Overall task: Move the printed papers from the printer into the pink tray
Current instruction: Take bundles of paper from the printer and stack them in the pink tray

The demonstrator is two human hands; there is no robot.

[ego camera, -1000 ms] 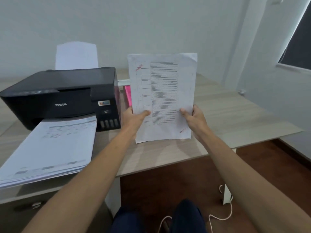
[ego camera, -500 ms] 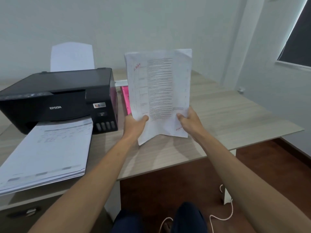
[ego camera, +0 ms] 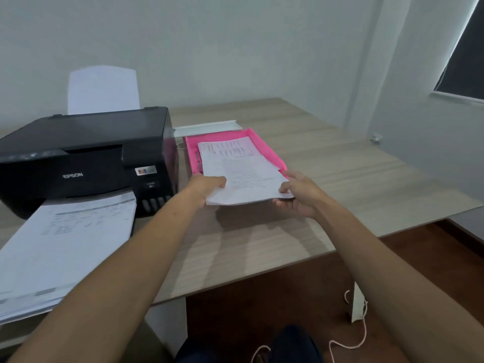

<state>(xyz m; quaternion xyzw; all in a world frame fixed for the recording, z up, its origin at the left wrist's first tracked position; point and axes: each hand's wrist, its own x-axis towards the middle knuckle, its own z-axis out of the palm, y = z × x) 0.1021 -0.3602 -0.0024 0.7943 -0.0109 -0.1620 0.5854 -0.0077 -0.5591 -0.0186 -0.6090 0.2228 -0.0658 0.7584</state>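
Judging from how things lie, the task is partly done: a thick stack of printed papers (ego camera: 65, 244) is left on the printer's output, fanned out flat over the near desk (ego camera: 262, 244) edge, its sheets thin, white and faintly lined with text. Beyond it, a sheaf of papers (ego camera: 246, 179) is held low and nearly flat, its near corners pinched by the left hand (ego camera: 207, 187) at the left edge and the right hand (ego camera: 298, 195) at the right, thumbs on top and fingers curled beneath; the sheets sag slightly, as limp paper does. The far end of this sheaf is laid over the pink tray (ego camera: 264, 145), whether touching the sheets beneath cannot be told, while its near end overhangs the tray's front, so the placing is judged unfinished. Another printed sheet (ego camera: 227, 150) is already seen inside the tray, which is shallow, rigid, glossy plastic with raised walls. Left of it, the black printer (ego camera: 86, 158) is seen, boxy and matt, on pale wood-grain laminate.
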